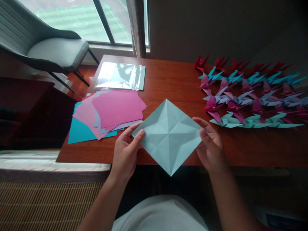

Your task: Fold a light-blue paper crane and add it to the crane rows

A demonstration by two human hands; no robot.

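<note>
A pale mint-green sheet of origami paper (166, 141) is held up in front of me, turned so its corners point up, down and to the sides. Creases cross at its centre and run out toward the edges. My left hand (127, 147) pinches the left corner, thumb on top and fingers behind. At the opposite corner, my right hand (211, 146) grips with its thumb on the front face and the fingers partly hidden behind the paper. The sheet is unfolded and held near the table's front edge.
Loose pink, lilac and blue paper sheets (117, 109) lie left on the wooden table (168, 77). Behind them is a clear plastic packet (120, 75). Rows of folded paper cranes (245, 120) fill the right side. A chair (57, 53) stands by the window.
</note>
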